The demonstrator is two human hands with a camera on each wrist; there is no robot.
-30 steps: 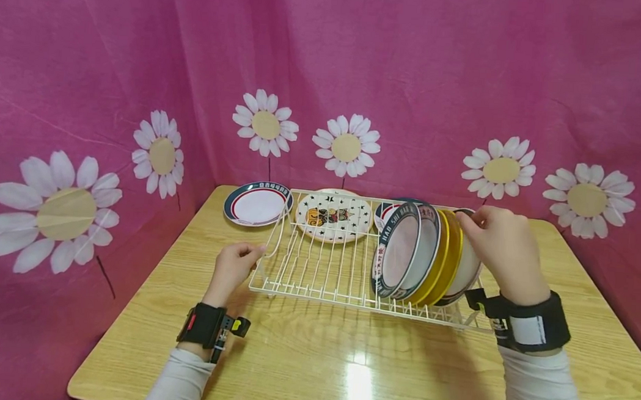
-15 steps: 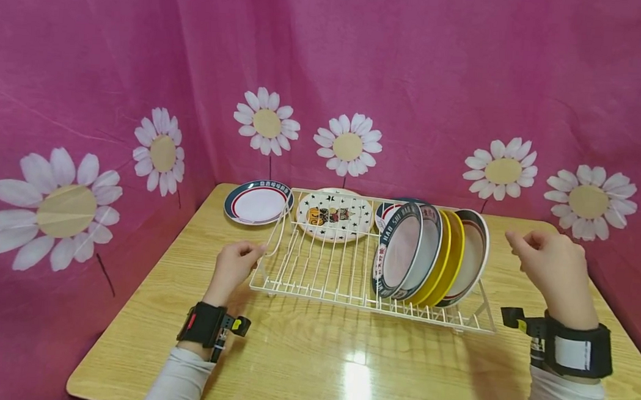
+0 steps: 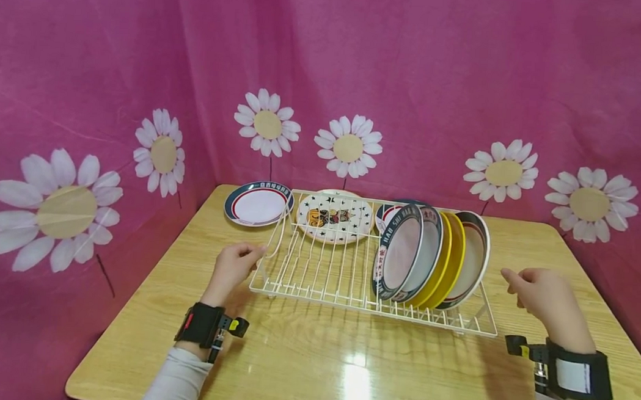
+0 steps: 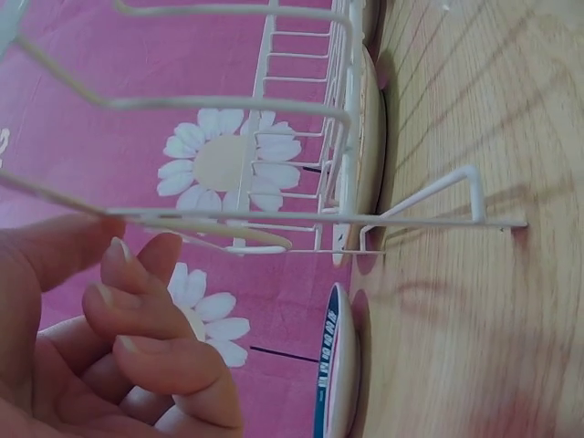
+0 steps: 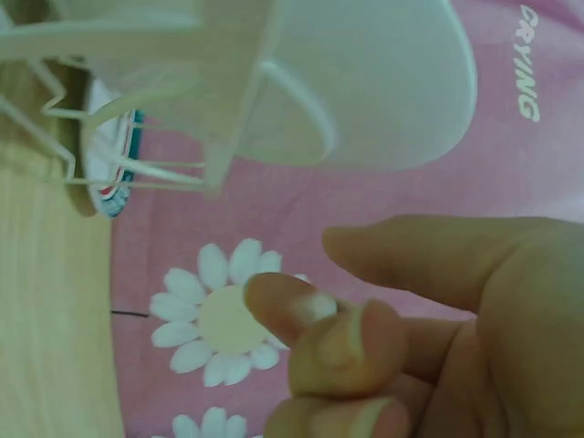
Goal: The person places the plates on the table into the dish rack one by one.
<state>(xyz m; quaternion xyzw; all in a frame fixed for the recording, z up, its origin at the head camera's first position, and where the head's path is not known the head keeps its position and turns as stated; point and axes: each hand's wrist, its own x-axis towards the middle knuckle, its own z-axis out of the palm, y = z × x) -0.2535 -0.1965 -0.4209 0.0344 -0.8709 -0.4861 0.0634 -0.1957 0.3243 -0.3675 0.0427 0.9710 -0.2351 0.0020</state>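
A white wire dish rack [image 3: 314, 300] stands on the table. My left hand [image 3: 232, 268] pinches the raised wire at its left end, thumb and forefinger meeting there in the left wrist view. Plates lean upright in the rack's right half: blue-rimmed bowl-like plates [image 3: 400, 254] with lettering, then yellow plates [image 3: 452, 263], then a dark-rimmed white plate [image 3: 472, 258] at the right end. Beyond that end hovers my right hand [image 3: 548, 299], fingers loosely curled and holding nothing. In the right wrist view, a gap separates it from the end plate's white underside [image 5: 392, 91].
Behind the rack lie a blue-and-red-rimmed plate [image 3: 259, 205], a plate with cartoon figures and stars [image 3: 346, 232], and another blue-rimmed plate [image 3: 388, 215] partly hidden by the rack. A pink curtain [image 3: 427, 78] with daisies surrounds the wooden table [image 3: 266, 368].
My right hand has let go of the dark-rimmed plate at the right end and moved away to the right, then slightly down. The left hand stays on the rack.
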